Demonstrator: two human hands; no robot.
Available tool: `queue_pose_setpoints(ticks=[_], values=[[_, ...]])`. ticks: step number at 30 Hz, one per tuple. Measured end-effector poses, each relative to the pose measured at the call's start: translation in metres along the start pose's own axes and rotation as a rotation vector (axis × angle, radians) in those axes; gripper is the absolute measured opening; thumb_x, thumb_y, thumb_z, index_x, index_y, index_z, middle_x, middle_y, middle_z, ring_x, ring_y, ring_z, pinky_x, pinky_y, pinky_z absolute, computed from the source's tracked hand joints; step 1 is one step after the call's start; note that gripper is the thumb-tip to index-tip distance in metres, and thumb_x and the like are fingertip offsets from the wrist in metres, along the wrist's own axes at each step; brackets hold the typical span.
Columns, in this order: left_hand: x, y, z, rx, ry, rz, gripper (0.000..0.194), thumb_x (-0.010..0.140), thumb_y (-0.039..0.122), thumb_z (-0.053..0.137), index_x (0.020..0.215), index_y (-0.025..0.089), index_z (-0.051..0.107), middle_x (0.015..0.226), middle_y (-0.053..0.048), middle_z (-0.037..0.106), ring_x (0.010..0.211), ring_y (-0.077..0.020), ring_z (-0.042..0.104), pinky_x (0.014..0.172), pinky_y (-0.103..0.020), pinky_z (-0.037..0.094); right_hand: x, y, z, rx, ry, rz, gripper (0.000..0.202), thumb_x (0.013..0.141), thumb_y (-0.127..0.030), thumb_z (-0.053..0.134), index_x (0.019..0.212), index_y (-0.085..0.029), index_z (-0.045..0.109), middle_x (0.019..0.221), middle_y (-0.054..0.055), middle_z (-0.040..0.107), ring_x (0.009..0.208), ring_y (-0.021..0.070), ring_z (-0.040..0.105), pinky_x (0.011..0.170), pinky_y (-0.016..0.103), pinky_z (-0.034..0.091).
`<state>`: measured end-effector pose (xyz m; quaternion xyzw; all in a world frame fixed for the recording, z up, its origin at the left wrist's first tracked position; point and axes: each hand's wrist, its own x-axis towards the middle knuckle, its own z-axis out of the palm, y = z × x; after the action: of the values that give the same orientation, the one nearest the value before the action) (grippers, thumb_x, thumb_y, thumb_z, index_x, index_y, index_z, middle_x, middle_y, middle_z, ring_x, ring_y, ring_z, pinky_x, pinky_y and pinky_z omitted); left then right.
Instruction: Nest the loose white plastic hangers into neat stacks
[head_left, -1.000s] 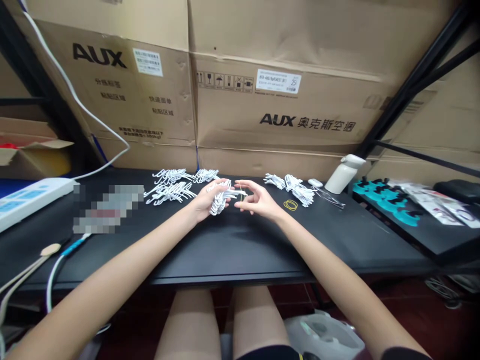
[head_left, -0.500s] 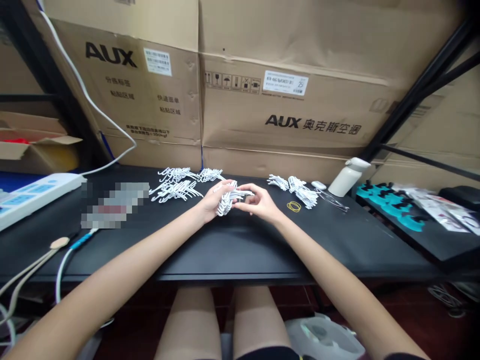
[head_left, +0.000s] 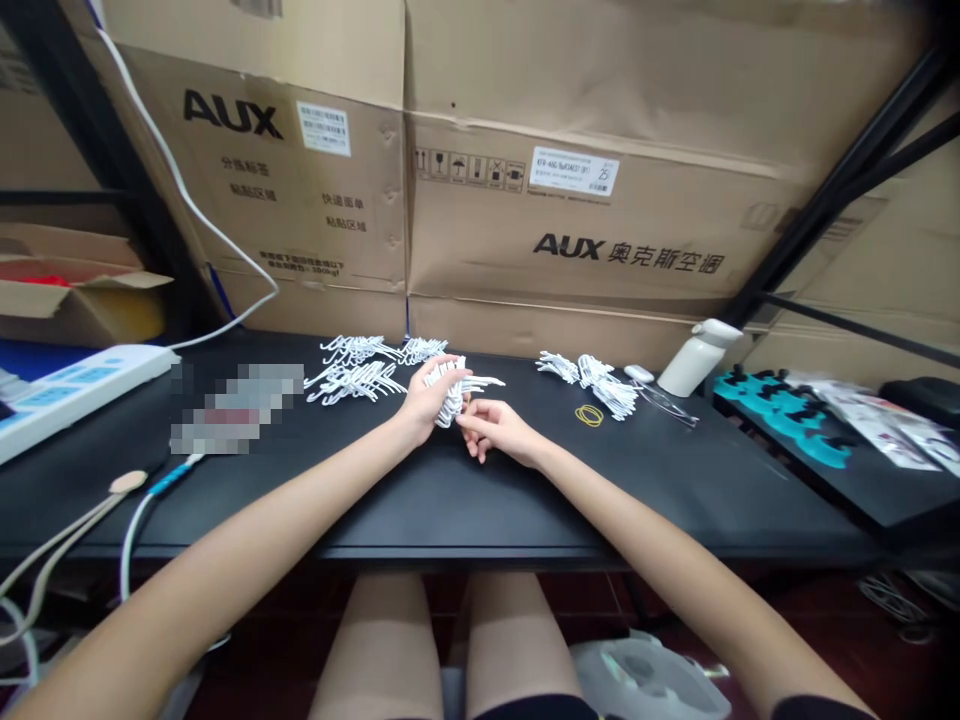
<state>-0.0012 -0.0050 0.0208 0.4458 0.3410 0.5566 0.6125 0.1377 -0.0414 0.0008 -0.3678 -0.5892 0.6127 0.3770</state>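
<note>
A bundle of thin white hook-like pieces (head_left: 451,398) is held above the black table by my left hand (head_left: 426,405), whose fingers wrap round it. My right hand (head_left: 495,430) is at the bundle's lower right side, thumb and finger pinched at its edge; what they grip is too small to make out. Behind and left lie loose piles of similar white pieces (head_left: 352,382). To the right are more white bundles (head_left: 606,385), with yellow rubber bands (head_left: 589,415) in front of them.
A white bottle (head_left: 697,357), glasses (head_left: 670,403) and teal parts (head_left: 784,410) are on the right. At left are a power strip (head_left: 82,390), a blurred-out item (head_left: 240,405) and cables. Large cardboard boxes (head_left: 562,60) stand behind the table (head_left: 465,510).
My right hand has moved down and slightly left, from the projecting ends of the bundle to its lower edge. My left hand still holds the bundle. The view has shifted slightly.
</note>
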Motion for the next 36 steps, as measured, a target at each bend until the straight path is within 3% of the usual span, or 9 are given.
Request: queue_pose_setpoints(ticks=[4,9,13,17,21,26,29,33,36], values=[[0.003,-0.003,-0.003,0.064,0.131,0.070,0.035,0.066,0.021,0.073,0.097,0.020,0.057,0.075,0.001,0.065,0.051,-0.0117,0.061,0.047,-0.022,0.050,-0.002,-0.002,0.006,0.072,-0.083,0.046,0.035,0.076,-0.049,0.065,0.076,-0.015,0.056,0.066,0.002,0.062,0.056,0.0141,0.065,0.043,0.021,0.051],[0.005,-0.002,-0.004,0.115,0.194,0.145,0.033,0.066,0.023,0.074,0.095,0.021,0.058,0.077,0.001,0.065,0.056,-0.0110,0.063,0.055,-0.022,0.053,-0.002,-0.004,0.000,0.321,-0.165,0.128,0.019,0.083,-0.033,0.058,0.079,-0.015,0.057,0.069,0.003,0.065,0.061,0.0146,0.067,0.052,0.022,0.053],[0.008,0.000,-0.005,-0.008,0.224,0.130,0.034,0.065,0.019,0.074,0.094,0.019,0.057,0.076,0.001,0.065,0.058,-0.0114,0.063,0.059,-0.025,0.055,0.000,-0.003,-0.010,0.528,-0.124,0.232,0.018,0.087,-0.028,0.053,0.078,-0.014,0.058,0.070,0.002,0.065,0.061,0.0103,0.065,0.054,0.018,0.052],[0.012,0.002,-0.007,-0.121,0.247,0.094,0.034,0.062,0.016,0.073,0.091,0.018,0.055,0.076,0.000,0.066,0.059,-0.0114,0.062,0.058,-0.025,0.054,0.002,0.000,-0.012,0.533,-0.019,0.195,0.006,0.083,-0.018,0.060,0.080,-0.012,0.060,0.068,0.001,0.066,0.059,0.0087,0.065,0.051,0.015,0.051],[0.011,0.007,-0.008,-0.195,0.151,0.033,0.035,0.061,0.015,0.073,0.091,0.017,0.054,0.080,-0.001,0.067,0.065,-0.0124,0.064,0.061,-0.026,0.055,0.004,0.002,-0.011,0.541,0.180,0.197,0.005,0.080,-0.012,0.063,0.075,-0.011,0.060,0.061,-0.001,0.063,0.054,0.0052,0.061,0.047,0.011,0.047],[0.003,0.009,-0.004,-0.253,-0.064,-0.028,0.039,0.066,0.016,0.073,0.099,0.016,0.053,0.085,-0.004,0.068,0.072,-0.0150,0.066,0.072,-0.035,0.057,0.003,0.004,-0.005,0.388,0.283,0.099,0.016,0.071,-0.018,0.070,0.077,-0.014,0.056,0.062,-0.001,0.062,0.053,0.0077,0.062,0.038,0.011,0.041],[0.002,0.007,-0.003,-0.261,-0.084,-0.026,0.037,0.068,0.016,0.072,0.099,0.016,0.052,0.086,-0.005,0.068,0.073,-0.0155,0.067,0.074,-0.036,0.058,0.001,0.004,0.001,0.282,0.401,-0.008,0.029,0.063,-0.026,0.074,0.074,-0.018,0.048,0.065,-0.002,0.062,0.051,0.0092,0.060,0.033,0.011,0.033],[0.002,0.004,-0.003,-0.240,-0.091,-0.064,0.035,0.068,0.016,0.071,0.098,0.016,0.052,0.085,-0.004,0.068,0.062,-0.0130,0.066,0.068,-0.033,0.059,-0.001,0.004,0.005,0.186,0.348,-0.011,0.025,0.058,-0.026,0.073,0.072,-0.016,0.054,0.072,0.000,0.061,0.048,0.0049,0.052,0.032,0.011,0.025],[0.001,0.003,-0.003,-0.220,-0.103,-0.080,0.038,0.067,0.016,0.072,0.100,0.017,0.052,0.085,-0.003,0.069,0.058,-0.0121,0.065,0.066,-0.031,0.058,-0.002,0.003,0.005,0.116,0.394,-0.063,0.021,0.058,-0.026,0.071,0.071,-0.014,0.061,0.071,0.000,0.060,0.047,0.0038,0.045,0.032,0.013,0.023]])
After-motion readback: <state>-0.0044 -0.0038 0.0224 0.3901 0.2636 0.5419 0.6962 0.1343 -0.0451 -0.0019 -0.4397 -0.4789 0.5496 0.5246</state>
